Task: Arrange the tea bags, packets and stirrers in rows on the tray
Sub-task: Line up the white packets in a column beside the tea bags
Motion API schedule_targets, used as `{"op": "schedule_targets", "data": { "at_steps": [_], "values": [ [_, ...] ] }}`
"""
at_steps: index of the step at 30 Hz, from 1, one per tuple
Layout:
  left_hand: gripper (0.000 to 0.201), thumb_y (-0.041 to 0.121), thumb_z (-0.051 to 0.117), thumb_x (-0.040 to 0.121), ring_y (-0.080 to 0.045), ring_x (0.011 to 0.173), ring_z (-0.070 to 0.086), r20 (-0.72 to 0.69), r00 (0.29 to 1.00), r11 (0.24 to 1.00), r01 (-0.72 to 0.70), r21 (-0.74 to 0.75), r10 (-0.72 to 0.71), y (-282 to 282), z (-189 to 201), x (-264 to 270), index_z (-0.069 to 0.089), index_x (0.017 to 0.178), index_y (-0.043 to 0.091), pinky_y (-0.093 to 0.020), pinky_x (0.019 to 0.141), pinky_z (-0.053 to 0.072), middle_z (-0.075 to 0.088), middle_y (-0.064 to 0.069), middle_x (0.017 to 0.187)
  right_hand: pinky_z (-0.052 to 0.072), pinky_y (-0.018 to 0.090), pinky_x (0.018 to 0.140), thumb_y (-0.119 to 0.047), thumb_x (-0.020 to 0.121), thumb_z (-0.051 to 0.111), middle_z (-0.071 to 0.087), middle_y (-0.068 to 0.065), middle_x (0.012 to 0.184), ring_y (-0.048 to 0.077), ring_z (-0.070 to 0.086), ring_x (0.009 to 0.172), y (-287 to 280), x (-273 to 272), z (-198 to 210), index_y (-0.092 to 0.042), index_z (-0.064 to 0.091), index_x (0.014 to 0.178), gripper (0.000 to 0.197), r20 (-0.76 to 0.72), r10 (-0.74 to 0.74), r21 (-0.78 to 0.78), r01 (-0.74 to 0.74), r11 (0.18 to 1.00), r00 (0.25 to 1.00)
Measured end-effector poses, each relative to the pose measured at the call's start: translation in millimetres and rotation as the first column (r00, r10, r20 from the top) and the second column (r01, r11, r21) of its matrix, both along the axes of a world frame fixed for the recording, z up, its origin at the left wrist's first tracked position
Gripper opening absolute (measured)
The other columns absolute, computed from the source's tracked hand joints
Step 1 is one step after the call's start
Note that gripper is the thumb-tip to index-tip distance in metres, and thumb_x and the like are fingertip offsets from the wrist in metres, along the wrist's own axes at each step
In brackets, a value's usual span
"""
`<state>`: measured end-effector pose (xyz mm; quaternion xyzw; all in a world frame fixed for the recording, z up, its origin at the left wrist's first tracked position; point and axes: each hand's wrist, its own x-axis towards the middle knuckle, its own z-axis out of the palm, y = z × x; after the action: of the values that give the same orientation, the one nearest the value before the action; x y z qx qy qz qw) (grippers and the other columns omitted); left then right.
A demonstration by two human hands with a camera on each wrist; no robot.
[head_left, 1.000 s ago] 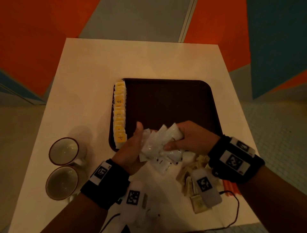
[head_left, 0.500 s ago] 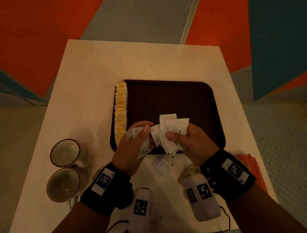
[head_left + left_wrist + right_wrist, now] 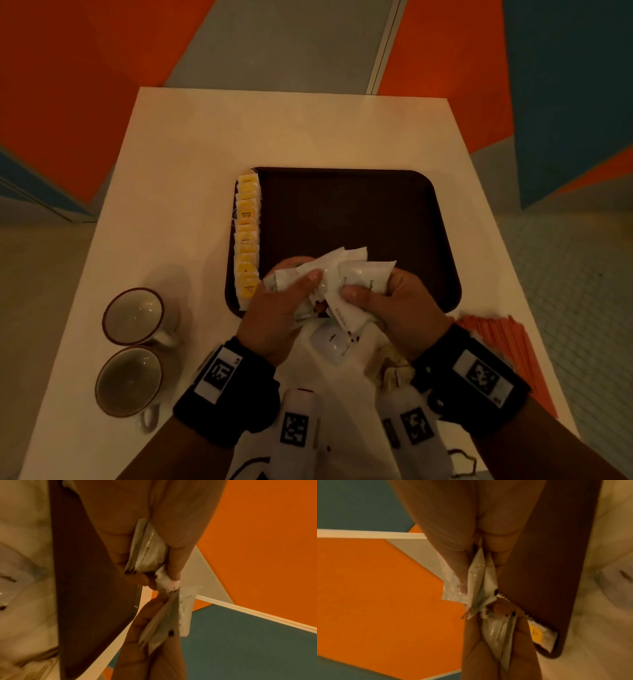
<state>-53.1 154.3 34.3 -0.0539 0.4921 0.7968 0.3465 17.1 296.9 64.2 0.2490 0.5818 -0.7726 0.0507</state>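
A dark brown tray (image 3: 346, 212) lies on the pale table, with a row of yellow tea bags (image 3: 246, 240) overlapping along its left edge. Both hands hover over the tray's near edge with a bunch of white packets (image 3: 337, 274) between them. My left hand (image 3: 281, 305) pinches several packets (image 3: 147, 547) between thumb and fingers. My right hand (image 3: 394, 301) grips another fan of packets (image 3: 479, 577). One white packet (image 3: 334, 342) lies on the table just below the hands. Orange stirrers (image 3: 503, 342) lie at the table's right edge.
Two empty mugs (image 3: 133, 315) (image 3: 128, 380) stand at the table's left front. Crumpled beige packets (image 3: 394, 370) lie near my right wrist. Most of the tray's floor is bare. Beyond the table edge are orange and teal panels (image 3: 85, 85).
Both hands lifted the bunch of white packets from the table's near part over the tray's near edge. The left hand closed its thumb onto the packets.
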Motion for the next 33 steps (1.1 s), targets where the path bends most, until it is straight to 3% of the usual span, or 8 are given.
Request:
{"op": "schedule_targets", "data": {
  "at_steps": [3,6,10,12,16,19,24,33],
  "values": [
    [0.034,0.043,0.04,0.091,-0.015,0.08,0.067,0.119,0.981,0.987,0.157,-0.029,-0.152,-3,3,4,0.069,0.092,0.026,-0.029,0.069,0.054,0.072,-0.002,0.09,0.055,0.021,0.063,-0.007,0.077,0.067,0.075,-0.004,0.081,0.012,0.071,0.078,12,-6,0,-0.014,0.067,0.094,0.017,0.042,0.088,0.146,-0.093,0.985,0.995],
    [0.06,0.059,0.026,0.088,-0.015,0.072,0.07,0.248,0.933,0.964,0.264,0.017,-0.26,-9,2,-2,0.076,0.079,0.026,-0.031,0.068,0.053,0.074,-0.004,0.084,0.056,0.022,0.068,-0.01,0.075,0.072,0.074,-0.005,0.081,0.01,0.07,0.079,31,-13,5,-0.015,0.069,0.09,0.016,0.153,0.375,0.258,-0.403,0.878,0.914],
    [0.058,0.059,0.036,0.078,-0.019,0.077,0.07,0.223,0.859,0.871,0.486,-0.07,-0.461,-2,-4,6,0.062,0.113,0.02,-0.029,0.061,0.055,0.073,-0.007,0.094,0.056,0.021,0.076,-0.013,0.075,0.074,0.071,-0.009,0.085,0.005,0.068,0.08,31,-23,10,-0.018,0.069,0.091,0.017,0.254,0.595,0.316,-0.647,0.694,0.763],
    [0.046,0.049,0.038,0.089,-0.018,0.07,0.069,0.178,0.896,0.896,0.429,-0.113,-0.406,4,-8,11,0.06,0.113,0.017,-0.026,0.057,0.054,0.073,-0.007,0.087,0.056,0.024,0.079,-0.015,0.075,0.074,0.071,-0.007,0.089,0.007,0.068,0.084,29,-27,8,-0.02,0.067,0.092,0.019,0.25,0.576,0.381,-0.626,0.681,0.779],
    [0.041,0.047,0.046,0.087,-0.02,0.083,0.068,0.153,0.961,0.964,0.248,-0.098,-0.232,2,-10,4,0.059,0.115,0.021,-0.032,0.066,0.055,0.07,-0.01,0.101,0.057,0.023,0.072,-0.014,0.077,0.071,0.072,-0.002,0.087,0.007,0.069,0.078,33,-25,3,-0.013,0.067,0.095,0.019,0.182,0.378,0.319,-0.418,0.85,0.908],
    [0.03,0.04,0.048,0.081,-0.014,0.075,0.069,0.025,0.985,0.981,0.174,-0.084,-0.173,-2,-7,-4,0.062,0.101,0.023,-0.028,0.058,0.055,0.071,-0.001,0.086,0.055,0.018,0.064,-0.012,0.078,0.069,0.072,-0.004,0.085,0.006,0.069,0.076,34,-21,1,-0.013,0.067,0.096,0.018,0.185,0.377,0.233,-0.413,0.88,0.908],
    [0.02,0.022,0.067,0.065,-0.022,0.079,0.066,-0.113,0.983,0.986,0.136,-0.095,-0.147,3,-5,-4,0.068,0.084,0.027,-0.035,0.067,0.056,0.069,-0.004,0.083,0.056,0.024,0.068,-0.001,0.079,0.065,0.072,0.002,0.09,0.013,0.069,0.082,26,-22,-2,-0.009,0.064,0.103,0.024,0.124,0.348,0.092,-0.36,0.928,0.929],
    [0.023,0.015,0.064,0.074,-0.017,0.084,0.07,-0.09,0.995,0.995,0.035,-0.089,-0.043,-6,-10,-15,0.063,0.096,0.021,-0.029,0.069,0.059,0.073,-0.001,0.09,0.056,0.02,0.068,-0.004,0.081,0.06,0.073,-0.004,0.087,0.007,0.07,0.082,41,-11,-9,-0.015,0.066,0.096,0.02,0.112,0.078,0.039,-0.083,0.996,0.991]
  ]
}}
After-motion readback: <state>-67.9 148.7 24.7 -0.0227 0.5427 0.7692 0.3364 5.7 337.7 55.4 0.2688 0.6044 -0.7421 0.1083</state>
